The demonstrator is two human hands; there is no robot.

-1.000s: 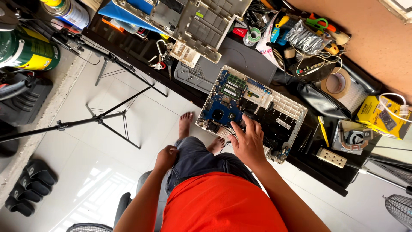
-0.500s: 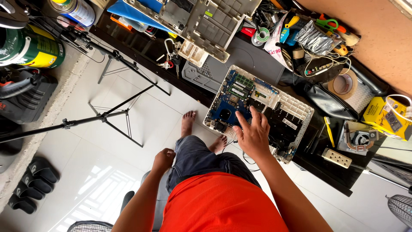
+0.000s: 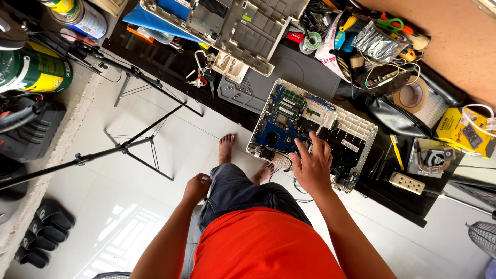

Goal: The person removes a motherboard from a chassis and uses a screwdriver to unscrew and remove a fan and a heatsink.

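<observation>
Hands: your right hand [image 3: 311, 164] rests spread, gripping nothing, on the laptop base [image 3: 315, 132], rigid but fragile—lift by its edges; left hand [image 3: 197, 187] fisted, empty.

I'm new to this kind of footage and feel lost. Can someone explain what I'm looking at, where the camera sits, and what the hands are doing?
The camera sits on a person's head and looks straight down, so you see their orange shirt, legs and bare feet. Their right hand rests spread on an opened laptop base, its blue circuit board exposed. The left hand is a loose fist by the knee, holding nothing. The laptop lies on a dark low table among a roll of tape, a yellow box and a removed grey laptop cover. A black stand is on the white floor.
</observation>
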